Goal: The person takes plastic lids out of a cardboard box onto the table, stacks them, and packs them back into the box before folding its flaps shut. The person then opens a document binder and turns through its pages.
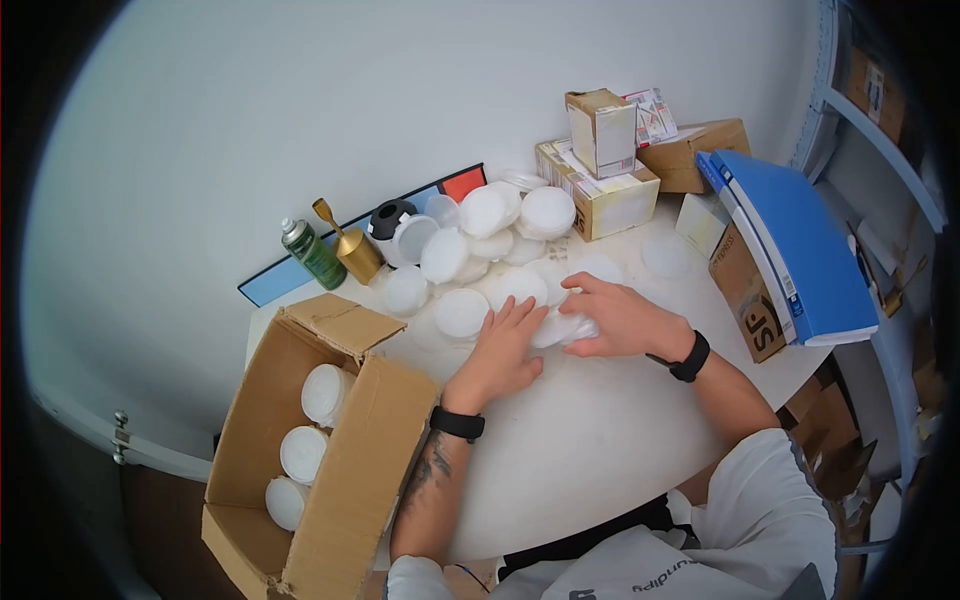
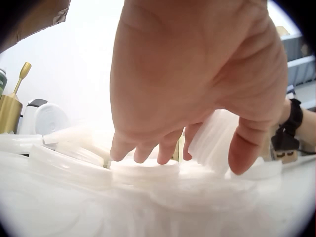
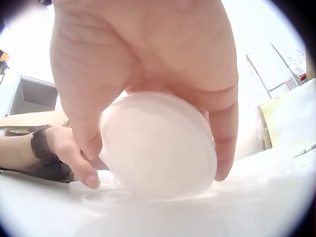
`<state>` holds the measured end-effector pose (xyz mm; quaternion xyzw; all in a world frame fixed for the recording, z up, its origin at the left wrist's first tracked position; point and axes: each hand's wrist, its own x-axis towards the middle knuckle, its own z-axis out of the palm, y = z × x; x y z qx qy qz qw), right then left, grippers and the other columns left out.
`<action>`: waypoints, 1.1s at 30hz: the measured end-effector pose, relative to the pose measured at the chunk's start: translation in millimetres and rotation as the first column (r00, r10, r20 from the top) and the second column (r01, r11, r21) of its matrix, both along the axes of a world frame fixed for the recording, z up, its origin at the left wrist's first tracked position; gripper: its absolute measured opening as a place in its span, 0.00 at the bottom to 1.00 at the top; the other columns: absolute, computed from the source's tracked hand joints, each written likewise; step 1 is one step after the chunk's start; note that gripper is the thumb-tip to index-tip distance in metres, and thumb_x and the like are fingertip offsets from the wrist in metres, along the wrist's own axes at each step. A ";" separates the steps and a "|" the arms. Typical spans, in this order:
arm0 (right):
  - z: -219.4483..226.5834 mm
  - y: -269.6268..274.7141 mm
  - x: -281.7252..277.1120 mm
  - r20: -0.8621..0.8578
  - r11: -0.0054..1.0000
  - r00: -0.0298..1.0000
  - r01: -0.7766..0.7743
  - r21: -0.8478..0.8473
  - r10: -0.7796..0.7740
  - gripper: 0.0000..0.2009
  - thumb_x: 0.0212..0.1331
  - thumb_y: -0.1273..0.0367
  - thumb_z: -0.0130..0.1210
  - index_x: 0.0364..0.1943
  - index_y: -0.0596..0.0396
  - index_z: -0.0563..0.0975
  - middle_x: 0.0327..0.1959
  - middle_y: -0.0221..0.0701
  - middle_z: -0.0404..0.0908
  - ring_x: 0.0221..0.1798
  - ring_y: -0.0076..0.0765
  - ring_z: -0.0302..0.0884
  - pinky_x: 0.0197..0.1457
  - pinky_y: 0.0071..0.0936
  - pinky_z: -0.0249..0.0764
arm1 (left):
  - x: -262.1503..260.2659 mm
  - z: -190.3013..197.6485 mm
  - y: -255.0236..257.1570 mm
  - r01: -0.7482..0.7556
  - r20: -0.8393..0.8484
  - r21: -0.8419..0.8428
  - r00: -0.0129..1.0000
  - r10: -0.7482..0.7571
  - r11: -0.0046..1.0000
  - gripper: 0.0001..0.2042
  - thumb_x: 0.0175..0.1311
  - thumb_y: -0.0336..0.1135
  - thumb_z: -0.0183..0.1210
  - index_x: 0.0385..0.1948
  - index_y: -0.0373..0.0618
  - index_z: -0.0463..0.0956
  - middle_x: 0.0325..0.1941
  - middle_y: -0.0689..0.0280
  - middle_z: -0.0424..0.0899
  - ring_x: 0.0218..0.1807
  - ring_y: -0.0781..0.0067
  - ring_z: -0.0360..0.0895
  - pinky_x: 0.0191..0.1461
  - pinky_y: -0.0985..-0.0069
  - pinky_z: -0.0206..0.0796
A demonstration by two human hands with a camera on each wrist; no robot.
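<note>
My right hand (image 1: 632,318) holds a short stack of white round plastic lids (image 1: 566,330) tilted on edge, low over the table. In the right wrist view the end lid (image 3: 160,145) faces the camera, with thumb and fingers around its rim. My left hand (image 1: 502,352) is spread just left of that stack. In the left wrist view its fingertips reach down to a lid lying flat (image 2: 144,168), and its thumb is beside the stack (image 2: 216,140). Several more lids (image 1: 462,313) lie flat around both hands, and a loose heap of lids (image 1: 445,255) is behind them.
An open cardboard box (image 1: 385,435) with white round tubs (image 1: 303,455) stands left. Behind are a green spray can (image 1: 313,254), a brass-coloured vessel (image 1: 357,255) and a black-and-white object (image 1: 392,220). Parcels (image 1: 600,195) are stacked at the back; blue binders (image 1: 800,250) stand right.
</note>
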<state>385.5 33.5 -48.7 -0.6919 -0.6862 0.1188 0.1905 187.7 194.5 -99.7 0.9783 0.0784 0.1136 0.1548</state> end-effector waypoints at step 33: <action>20.4 58.7 -47.8 -0.255 0.938 0.965 0.146 0.315 -0.065 0.32 0.44 0.62 0.78 0.45 0.54 0.65 0.46 0.45 0.74 0.49 0.51 0.75 0.54 0.41 0.75 | 4.3 39.9 -4.0 0.124 0.131 -0.991 0.875 0.466 0.044 0.32 0.81 0.66 0.41 0.66 0.44 0.68 0.62 0.62 0.80 0.57 0.67 0.84 0.39 0.70 0.85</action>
